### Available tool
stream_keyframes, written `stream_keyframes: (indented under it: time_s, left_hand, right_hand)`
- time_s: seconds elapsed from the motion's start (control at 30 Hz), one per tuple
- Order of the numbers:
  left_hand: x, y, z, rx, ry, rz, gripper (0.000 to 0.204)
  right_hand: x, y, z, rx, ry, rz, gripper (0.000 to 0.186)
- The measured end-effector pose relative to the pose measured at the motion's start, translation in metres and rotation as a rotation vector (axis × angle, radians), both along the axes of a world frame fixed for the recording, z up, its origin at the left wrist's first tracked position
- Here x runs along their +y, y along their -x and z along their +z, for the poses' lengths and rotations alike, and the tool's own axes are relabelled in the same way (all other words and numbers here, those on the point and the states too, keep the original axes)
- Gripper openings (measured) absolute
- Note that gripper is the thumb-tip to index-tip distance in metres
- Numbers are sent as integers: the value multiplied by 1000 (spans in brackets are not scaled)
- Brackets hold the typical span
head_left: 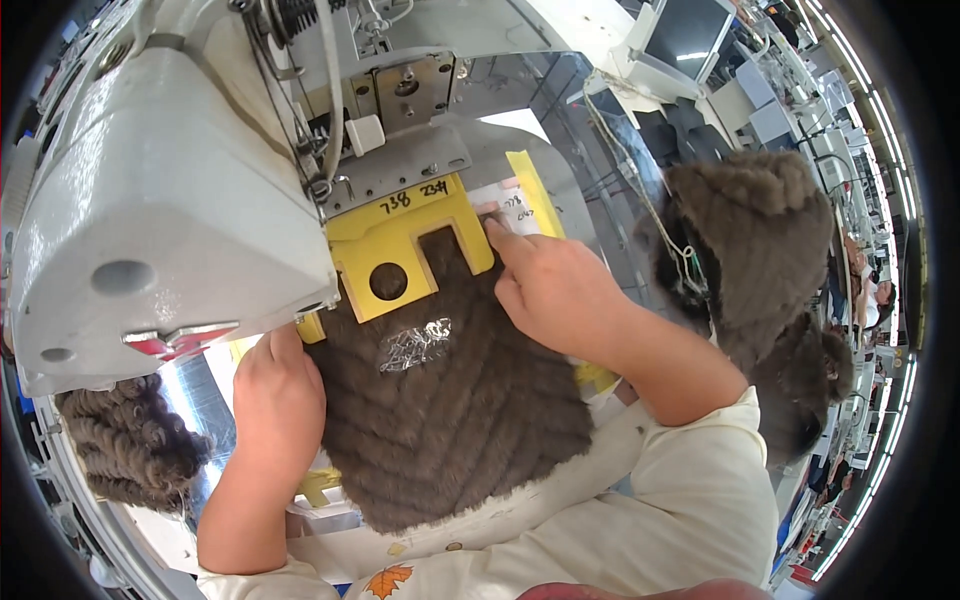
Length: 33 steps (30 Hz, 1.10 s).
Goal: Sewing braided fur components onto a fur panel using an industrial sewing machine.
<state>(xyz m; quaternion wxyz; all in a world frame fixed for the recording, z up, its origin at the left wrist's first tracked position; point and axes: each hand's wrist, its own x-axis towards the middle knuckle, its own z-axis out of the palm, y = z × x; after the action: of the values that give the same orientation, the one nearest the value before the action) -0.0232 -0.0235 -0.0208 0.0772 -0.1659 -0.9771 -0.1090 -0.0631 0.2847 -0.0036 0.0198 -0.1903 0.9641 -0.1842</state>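
A grey-brown fur piece (460, 420) with slanting ridges lies in front of me, its upper part under a yellow template (365, 265) with a round hole and a notch. A crinkled patch of clear film (416, 345) sits on the fur. My right hand (560, 290) rests at the template's right side, index finger stretched onto a white paper label (508, 203), thumb apart, the other fingers tucked under. At the template's lower left corner, my left hand (280, 385) is closed, fingers together. Its fingertips are partly hidden beside the machine head, so what they grip cannot be made out.
The white sewing machine head (180, 220) looms over the left side, its metal clamp plate (400, 178) above the template. Curly dark fur (135, 440) lies at the left. More brown fur (765, 250) is piled at the right beside a hanging cord (640, 190). A monitor (685, 40) stands behind.
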Motion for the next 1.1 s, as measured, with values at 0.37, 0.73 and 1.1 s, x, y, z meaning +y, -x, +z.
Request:
stream_keyframes:
  time_s: [0.37,0.73,1.1]
  left_hand:
    - [0,2,0,11,-36,-31,23]
    - [-7,-1,9,-132,47,134,28]
    - [-156,-69,95,-80,459,532,34]
  right_hand:
    - [1,2,-6,-3,57,-21,48]
    - [-7,-4,2,70,50,-112,41]
    - [3,-7,2,101,38,-112,42]
